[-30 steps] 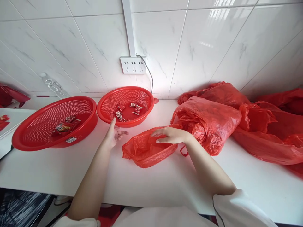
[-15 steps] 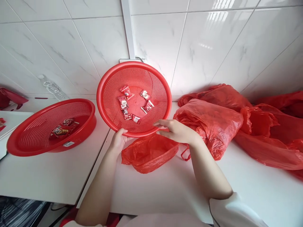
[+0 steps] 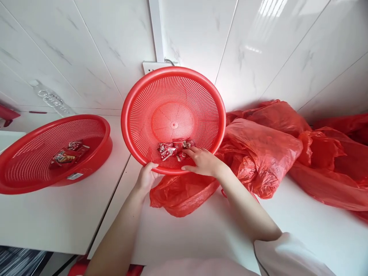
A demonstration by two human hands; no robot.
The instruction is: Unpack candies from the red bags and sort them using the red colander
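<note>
A round red plastic basket with perforated sides is tilted toward me, its mouth facing me. My left hand is closed on its near rim, thumb over the edge. Several small red snack packets have gathered in the lower side of the basket. My right hand reaches over the near rim at the right, fingers stretched out onto the packets and thumb apart. Whether it grips one is hard to see. Below the basket an opened red plastic bag sits on the white table, partly hidden by the rim.
A second red basket with several packets stands on the left table. Behind it a clear plastic bottle leans by the tiled wall. Filled red plastic bags lie at the right. A seam runs between the tables.
The basket has tipped further toward me and come closer. Its packets slid from the bottom to the near side. My right hand moved from the rim in over the packets.
</note>
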